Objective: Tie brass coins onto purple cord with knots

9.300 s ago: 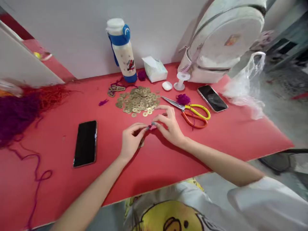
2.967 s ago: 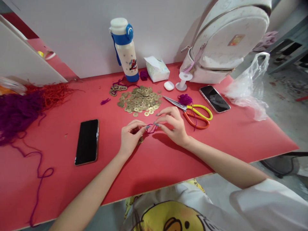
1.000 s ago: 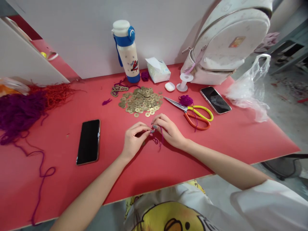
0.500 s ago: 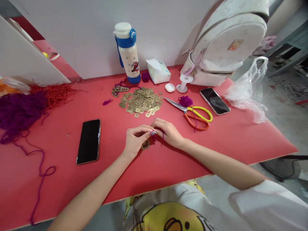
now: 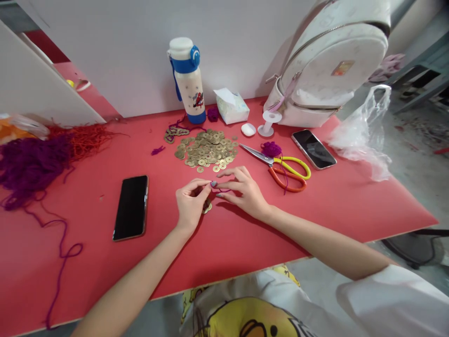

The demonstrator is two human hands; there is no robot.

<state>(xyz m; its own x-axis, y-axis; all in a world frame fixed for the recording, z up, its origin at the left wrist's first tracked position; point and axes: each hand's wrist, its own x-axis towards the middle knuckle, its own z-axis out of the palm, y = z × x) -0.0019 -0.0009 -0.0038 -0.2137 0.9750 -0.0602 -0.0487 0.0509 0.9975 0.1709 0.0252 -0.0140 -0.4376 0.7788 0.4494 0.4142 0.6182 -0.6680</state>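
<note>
Thread (image 5: 225, 190) work sits mid-counter, on the near side of the coin pile (image 5: 206, 150), between both hands.

Layout, big to small: red counter (image 5: 315, 206), with a backpack (image 5: 329, 61) at the back wall, a yarn heap (image 5: 28, 164) far left and a plastic bag (image 5: 365, 135) at the right edge. The bottle (image 5: 189, 84) stands behind the pile. One phone (image 5: 131, 207) lies left of the hands, and the scissors (image 5: 280, 166) lie just right of them. None of these touch the work.

Left hand (image 5: 189, 208): grip pressed together, thumb and forefinger pinching the thread just above a few strung coins (image 5: 206, 207). Those coins rest on the counter under the thumb.

Right hand (image 5: 245, 192): thumb and one finger appear to pinch the thread's free run, other fingers fanned out. The fingertips of the two hands almost meet. The thread's path through the coins is too small to read.

My read on doing this well:
- Put the left pinch tight against the coins so they can't slide or flip.
- Leave the coins flat on the counter and let it carry the weight.
- Right hand pulls along the thread line, not upward, with the slack short.
- Stay clear of the loose pile, since a knock would mix strung coins with loose ones.
</note>
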